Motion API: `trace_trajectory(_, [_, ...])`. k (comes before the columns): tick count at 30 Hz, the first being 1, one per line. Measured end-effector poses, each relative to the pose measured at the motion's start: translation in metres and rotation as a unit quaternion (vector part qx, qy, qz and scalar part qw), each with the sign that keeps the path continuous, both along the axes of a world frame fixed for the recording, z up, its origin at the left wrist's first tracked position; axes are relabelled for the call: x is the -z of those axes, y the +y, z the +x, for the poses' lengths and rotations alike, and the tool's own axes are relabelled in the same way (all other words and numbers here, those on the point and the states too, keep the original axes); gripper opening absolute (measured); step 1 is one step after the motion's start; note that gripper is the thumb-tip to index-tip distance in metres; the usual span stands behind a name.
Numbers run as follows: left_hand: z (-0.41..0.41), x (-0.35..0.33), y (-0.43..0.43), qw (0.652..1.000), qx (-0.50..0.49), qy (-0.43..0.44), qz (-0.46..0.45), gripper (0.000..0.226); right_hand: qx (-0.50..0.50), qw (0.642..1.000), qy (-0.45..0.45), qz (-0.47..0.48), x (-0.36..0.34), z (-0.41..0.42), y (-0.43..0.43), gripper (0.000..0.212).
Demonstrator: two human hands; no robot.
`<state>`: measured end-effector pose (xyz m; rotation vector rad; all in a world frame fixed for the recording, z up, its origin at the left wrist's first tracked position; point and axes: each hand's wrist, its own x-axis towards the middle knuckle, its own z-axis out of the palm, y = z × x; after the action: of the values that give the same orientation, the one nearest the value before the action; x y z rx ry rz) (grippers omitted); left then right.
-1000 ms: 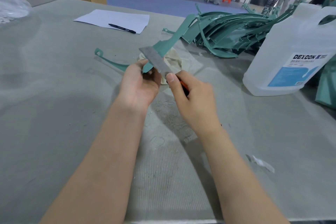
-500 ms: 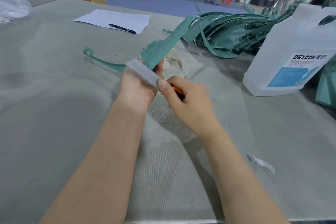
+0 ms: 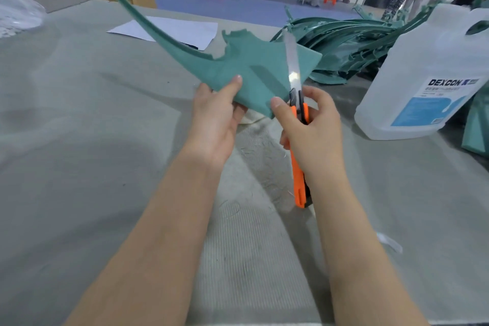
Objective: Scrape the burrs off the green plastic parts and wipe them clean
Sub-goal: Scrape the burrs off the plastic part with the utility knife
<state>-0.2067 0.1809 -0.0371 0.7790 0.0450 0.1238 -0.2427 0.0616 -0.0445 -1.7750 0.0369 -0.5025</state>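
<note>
Green plastic part [image 3: 238, 66] is held up over the grey counter [image 3: 79, 140], its long thin arm sweeping up and away to the upper left, its broad flat end toward the right. Left hand [image 3: 217, 116] pinches the broad end's near edge. Right hand [image 3: 312, 127] grips an orange utility knife [image 3: 297, 140], blade upward against the part's right side
</note>
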Motion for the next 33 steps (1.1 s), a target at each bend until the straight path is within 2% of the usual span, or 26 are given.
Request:
trace_trajectory(4, [-0.004,-0.005,-0.002,0.998,0.057,-0.021,0.013,0.017,0.012,0.997,-0.021,0.077,-0.002,0.002,-0.006,0.047])
trace_trajectory(5, [-0.004,-0.006,0.0,0.998,0.067,-0.016,0.0,0.017,0.014,0.996,-0.022,0.089,-0.003,0.002,-0.007,0.038])
trace_trajectory(7, [-0.005,-0.008,0.006,0.996,0.081,-0.019,-0.019,0.014,0.015,0.994,-0.022,0.107,-0.004,0.003,-0.011,0.008])
trace_trajectory(8, [-0.006,-0.008,0.01,0.996,0.084,-0.028,-0.016,0.012,0.021,0.993,-0.019,0.117,-0.004,0.003,-0.013,0.006])
trace_trajectory(10, [-0.006,-0.008,0.015,0.996,0.081,-0.038,0.019,0.01,0.026,0.992,-0.01,0.127,-0.006,0.001,-0.015,0.013])
trace_trajectory(13, [-0.003,-0.004,0.018,0.992,0.072,-0.02,0.1,0.008,0.025,0.992,-0.005,0.124,-0.008,0.0,-0.016,0.009])
trace_trajectory(17, [-0.003,-0.002,0.019,0.985,0.077,-0.019,0.156,0.016,0.025,0.993,0.005,0.119,-0.008,0.003,-0.022,0.008])
trace_trajectory(19, [-0.003,-0.001,0.017,0.984,0.043,-0.01,0.173,0.016,0.025,0.993,0.016,0.112,-0.005,0.005,-0.024,0.01])
trace_trajectory(21, [0.0,-0.001,0.016,0.989,-0.007,0.006,0.15,0.015,0.029,0.996,0.037,0.075,-0.003,0.006,-0.025,0.02])
trace_trajectory(23, [0.004,-0.003,0.018,0.998,-0.042,0.036,0.042,0.01,0.021,0.998,0.051,0.028,-0.002,0.007,-0.024,0.016])
trace_trajectory(24, [0.004,-0.004,0.02,0.998,-0.041,0.05,-0.027,0.008,0.013,0.998,0.062,0.01,-0.002,0.006,-0.023,0.013])
trace_trajectory(26, [0.003,-0.006,0.024,0.988,0.006,0.051,-0.144,0.015,0.001,0.996,0.081,-0.024,-0.002,0.005,-0.021,0.031])
trace_trajectory(27, [0.001,-0.006,0.025,0.984,0.043,0.044,-0.168,0.022,-0.007,0.996,0.087,-0.034,-0.001,0.005,-0.02,0.034])
trace_trajectory(28, [-0.001,-0.006,0.024,0.982,0.082,0.033,-0.166,0.027,-0.016,0.995,0.088,-0.04,-0.001,0.004,-0.018,0.03])
trace_trajectory(30, [-0.006,-0.006,0.018,0.979,0.156,0.008,-0.128,0.034,-0.035,0.995,0.088,-0.04,0.0,0.004,-0.016,0.008])
trace_trajectory(33, [-0.013,-0.009,0.006,0.967,0.244,-0.012,-0.069,0.038,-0.032,0.994,0.092,-0.046,0.004,0.006,-0.013,0.012])
